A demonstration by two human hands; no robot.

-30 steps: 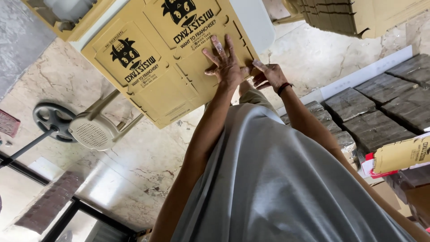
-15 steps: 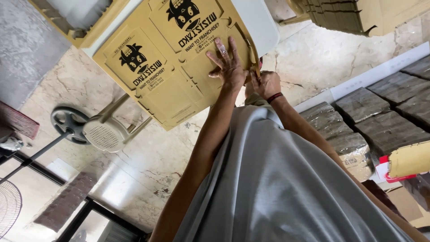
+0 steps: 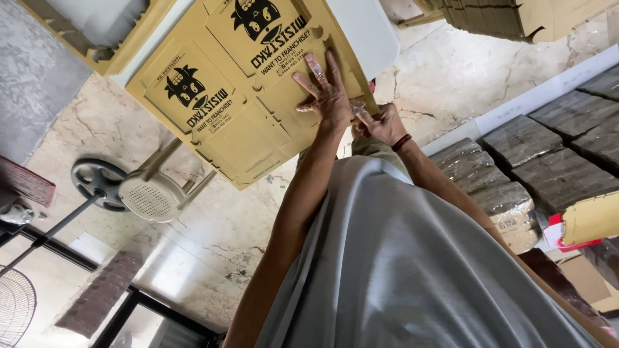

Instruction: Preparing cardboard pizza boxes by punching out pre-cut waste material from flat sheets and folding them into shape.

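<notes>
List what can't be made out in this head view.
- right hand: fingertips tucked under the cardboard sheet, so its grip is hidden.
- Sheet's far side: cut off by the top edge.
- white table: mostly covered by the sheet.
- left hand: lies flat, palm hidden.

A white plastic desk (image 3: 364,35) carries a flat, yellow-brown die-cut cardboard sheet (image 3: 238,96) printed in black, which overhangs the desk's edge. Below it is a pale marbled stone floor (image 3: 193,238). On the floor, just beside the sheet's lower corner, stands a white plastic chair (image 3: 151,193), with a dark round fan base (image 3: 97,183) touching the chair's far side. Well apart from the sheet, dark plastic-wrapped bundles (image 3: 509,174) lie in rows on the floor.
</notes>
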